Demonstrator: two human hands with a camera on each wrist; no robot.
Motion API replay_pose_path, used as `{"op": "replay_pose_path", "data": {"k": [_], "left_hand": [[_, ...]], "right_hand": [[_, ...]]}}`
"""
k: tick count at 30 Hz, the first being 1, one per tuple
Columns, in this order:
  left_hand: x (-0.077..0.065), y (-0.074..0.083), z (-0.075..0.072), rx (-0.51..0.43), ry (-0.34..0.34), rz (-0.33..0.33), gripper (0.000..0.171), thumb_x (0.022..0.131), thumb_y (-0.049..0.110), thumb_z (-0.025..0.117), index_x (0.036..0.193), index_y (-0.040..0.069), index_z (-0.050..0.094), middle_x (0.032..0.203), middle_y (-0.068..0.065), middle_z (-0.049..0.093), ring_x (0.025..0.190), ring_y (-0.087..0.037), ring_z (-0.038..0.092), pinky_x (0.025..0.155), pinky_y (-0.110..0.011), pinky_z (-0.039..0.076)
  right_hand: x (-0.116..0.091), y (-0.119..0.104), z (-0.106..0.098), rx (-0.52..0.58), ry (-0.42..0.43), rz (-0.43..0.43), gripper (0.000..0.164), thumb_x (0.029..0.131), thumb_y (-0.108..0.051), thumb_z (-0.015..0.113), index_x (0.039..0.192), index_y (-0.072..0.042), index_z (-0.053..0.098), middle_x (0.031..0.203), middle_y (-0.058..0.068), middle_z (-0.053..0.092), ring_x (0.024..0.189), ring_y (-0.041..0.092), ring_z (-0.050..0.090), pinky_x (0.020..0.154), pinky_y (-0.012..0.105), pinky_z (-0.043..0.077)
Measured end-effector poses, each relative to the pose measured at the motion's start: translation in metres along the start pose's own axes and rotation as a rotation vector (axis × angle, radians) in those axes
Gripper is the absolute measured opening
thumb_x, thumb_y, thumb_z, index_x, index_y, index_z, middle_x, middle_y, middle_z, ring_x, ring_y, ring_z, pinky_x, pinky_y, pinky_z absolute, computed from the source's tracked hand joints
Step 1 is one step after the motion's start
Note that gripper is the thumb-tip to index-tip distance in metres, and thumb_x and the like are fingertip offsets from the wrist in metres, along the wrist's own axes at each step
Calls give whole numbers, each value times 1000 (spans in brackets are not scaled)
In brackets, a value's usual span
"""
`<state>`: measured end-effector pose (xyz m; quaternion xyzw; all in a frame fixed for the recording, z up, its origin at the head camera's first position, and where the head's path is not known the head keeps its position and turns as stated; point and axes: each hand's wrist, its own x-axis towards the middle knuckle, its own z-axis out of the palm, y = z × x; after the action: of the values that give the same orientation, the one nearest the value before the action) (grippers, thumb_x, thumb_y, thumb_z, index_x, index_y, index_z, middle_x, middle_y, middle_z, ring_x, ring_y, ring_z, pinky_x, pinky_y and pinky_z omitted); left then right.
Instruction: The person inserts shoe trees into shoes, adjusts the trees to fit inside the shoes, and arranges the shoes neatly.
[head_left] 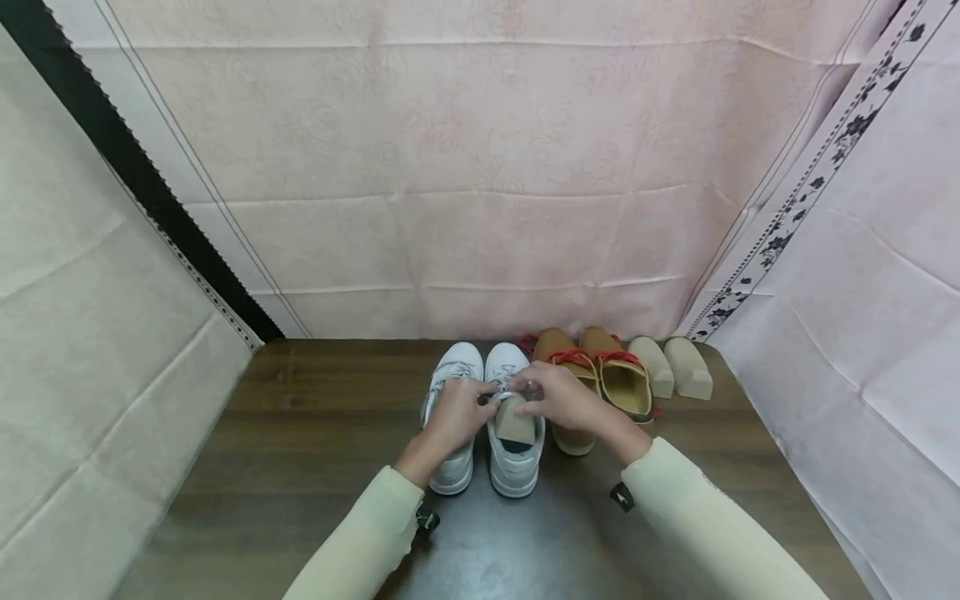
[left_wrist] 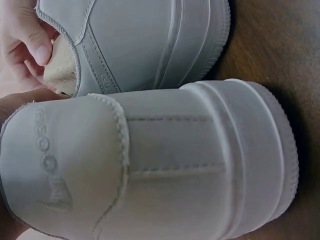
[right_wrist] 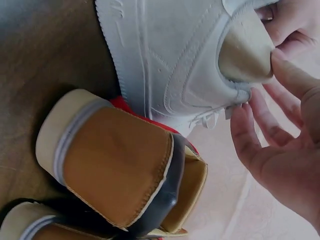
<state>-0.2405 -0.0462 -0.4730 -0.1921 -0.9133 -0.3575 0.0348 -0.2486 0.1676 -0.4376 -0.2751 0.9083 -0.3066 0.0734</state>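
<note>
Two white sneakers stand side by side, the left one (head_left: 452, 467) and the right one (head_left: 514, 475). A beige block-shaped shoe insert (head_left: 516, 421) sits in the opening of the right sneaker, its end showing above the collar in the right wrist view. My left hand (head_left: 457, 408) reaches over the left sneaker and pinches the right sneaker's tongue from the left. From the other side my right hand (head_left: 561, 393) grips the tongue, its thumb against the insert (right_wrist: 245, 55) and its fingers at the lace area. The left fingertips are partly hidden.
Right of the sneakers stand tan shoes with red laces (head_left: 618, 358), one close beside my right hand. Farther right lie two more beige inserts (head_left: 688, 368). A brown wooden surface (head_left: 322, 433) carries everything, with pale cloth (head_left: 450, 167) hanging behind and along both sides.
</note>
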Motion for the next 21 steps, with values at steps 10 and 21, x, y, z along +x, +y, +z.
{"op": "replay_pose_path", "data": {"k": [10, 21], "left_hand": [[0, -1, 0, 19, 22, 14, 22, 92, 11, 75, 114, 9, 80, 104, -6, 79, 62, -8, 54, 49, -19, 43], [0, -1, 2, 46, 6, 36, 23, 93, 13, 75, 115, 9, 79, 100, -5, 79, 60, -6, 53, 49, -19, 43]], "right_hand": [[9, -5, 1, -102, -38, -69, 31, 88, -15, 83, 117, -9, 75, 114, 6, 69, 105, 20, 68, 93, 39, 58], [4, -4, 11, -182, 48, -75, 31, 84, -16, 86, 113, -12, 74, 112, 3, 68, 105, 20, 63, 94, 41, 57]]}}
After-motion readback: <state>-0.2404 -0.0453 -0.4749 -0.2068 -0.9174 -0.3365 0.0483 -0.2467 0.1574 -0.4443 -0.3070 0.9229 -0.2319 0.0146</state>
